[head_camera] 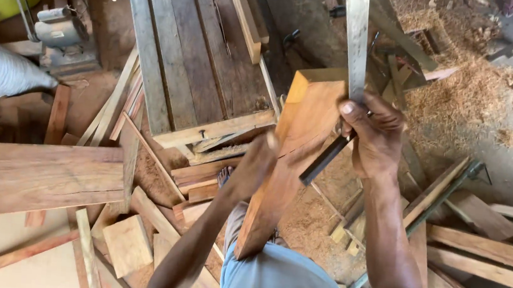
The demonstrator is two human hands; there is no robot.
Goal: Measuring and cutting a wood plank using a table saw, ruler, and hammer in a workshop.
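**Orange board and steel square held over the offcuts**

At nine o'clock lies a wide reddish-brown plank (34,178), flat on the ground, its left end cut off by the frame edge. Above it, toward ten o'clock, a white rounded sack-like shape (0,72) and a small grey motor-like machine (61,30) sit partly out of view; what the machine is cannot be made out for certain. At twelve o'clock stands a bench of grey weathered planks (184,53), with a litter of short pale offcuts (129,244) scattered below it toward seven o'clock.

The left hand (255,165) sits near the centre, closed around the left edge of a thick, smooth, orange-brown wooden board (293,147); its fingers are blurred and largely hidden behind the wood. The board stands tilted, its squared top end at about one o'clock and its lower end running down toward six o'clock, where it meets the person's light blue garment (282,283). The grain runs lengthwise and the face looks clean.

The right hand (373,135) grips a metal try square (355,48) against the board's right edge: the pale blade rises straight to twelve o'clock and leaves the frame, while the dark stock slants down across the face. At two o'clock lies a heap of tan sawdust (474,88); at four o'clock, more loose brown planks (486,247).
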